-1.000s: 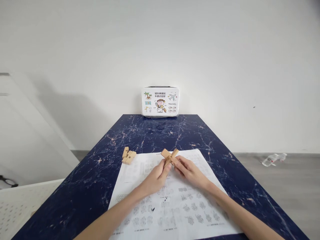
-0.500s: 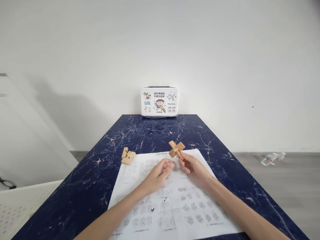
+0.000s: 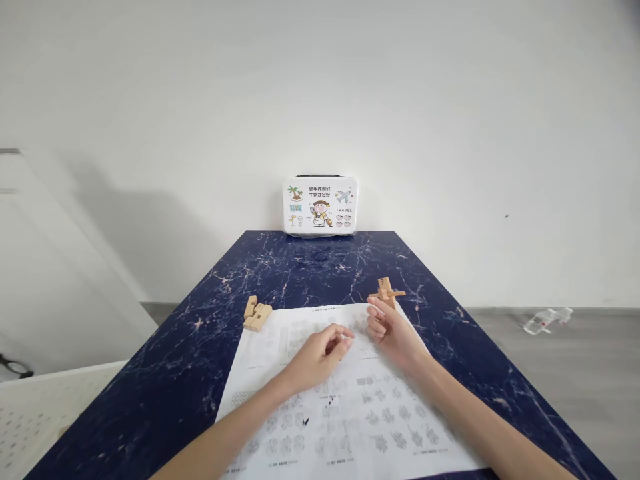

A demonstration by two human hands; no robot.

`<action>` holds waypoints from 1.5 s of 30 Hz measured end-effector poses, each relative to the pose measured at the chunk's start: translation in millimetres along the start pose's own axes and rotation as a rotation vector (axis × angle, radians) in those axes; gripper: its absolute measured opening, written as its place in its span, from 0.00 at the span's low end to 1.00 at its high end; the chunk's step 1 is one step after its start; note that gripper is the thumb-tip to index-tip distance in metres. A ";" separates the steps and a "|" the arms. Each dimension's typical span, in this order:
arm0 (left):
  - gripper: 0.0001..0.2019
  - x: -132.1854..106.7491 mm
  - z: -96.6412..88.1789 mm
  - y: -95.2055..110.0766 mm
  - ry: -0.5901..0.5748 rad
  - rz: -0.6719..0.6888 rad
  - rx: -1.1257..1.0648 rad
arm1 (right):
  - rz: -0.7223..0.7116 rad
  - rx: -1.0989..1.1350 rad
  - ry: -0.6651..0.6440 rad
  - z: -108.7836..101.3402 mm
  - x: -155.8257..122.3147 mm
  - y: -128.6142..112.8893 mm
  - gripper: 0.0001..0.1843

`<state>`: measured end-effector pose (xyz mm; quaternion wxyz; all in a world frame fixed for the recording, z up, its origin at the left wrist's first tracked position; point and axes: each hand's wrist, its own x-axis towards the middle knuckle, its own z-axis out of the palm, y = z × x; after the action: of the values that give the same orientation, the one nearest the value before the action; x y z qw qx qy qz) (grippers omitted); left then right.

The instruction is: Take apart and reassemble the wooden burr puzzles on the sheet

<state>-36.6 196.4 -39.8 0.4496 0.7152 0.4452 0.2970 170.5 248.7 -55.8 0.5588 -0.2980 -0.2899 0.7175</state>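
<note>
My right hand [image 3: 395,337] is closed over the upper right of the paper, its fingers curled and the palm side turned left. Just beyond its thumb and index finger stands a small crossed wooden puzzle [image 3: 384,285], made of interlocked pieces with a dark mark on one face. Its lower end passes behind the hand, which hides the grip. My left hand [image 3: 325,350] hovers above the middle of the paper, fingers loosely bent, thumb and index finger apart, nothing between them. Beneath both hands lies a printed sheet [image 3: 280,423] of small puzzle drawings.
Several notched wooden blocks [image 3: 258,316] sit together at the sheet's upper left corner. A white cartoon-printed case [image 3: 320,205] stands at the far end of the blue marble-patterned table [image 3: 190,347]. A white perforated basket [image 3: 30,413] is at the left, and clear plastic bottles [image 3: 543,321] lie on the floor at right.
My right hand has turned and shifted slightly right, and the wooden puzzle has swung right with it, showing another face. My left hand has moved a little right, its thumb and index finger parting.
</note>
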 end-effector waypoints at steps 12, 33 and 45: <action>0.14 2.3 -3.3 3.3 0.046 0.079 0.198 | -0.022 -0.635 -0.317 11.6 -10.9 12.1 0.24; 0.33 -30.5 -121.7 -68.3 0.681 -0.252 1.211 | -0.033 -0.740 -0.328 14.4 -14.6 10.9 0.24; 0.23 -25.9 -89.4 -46.8 0.503 0.058 0.914 | -0.036 -0.771 -0.335 18.8 -18.4 8.3 0.24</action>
<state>-138.7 216.2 -45.5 -0.0376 0.7571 0.6036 0.2471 154.8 227.5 -47.8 0.3641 -0.3591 -0.6293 0.5851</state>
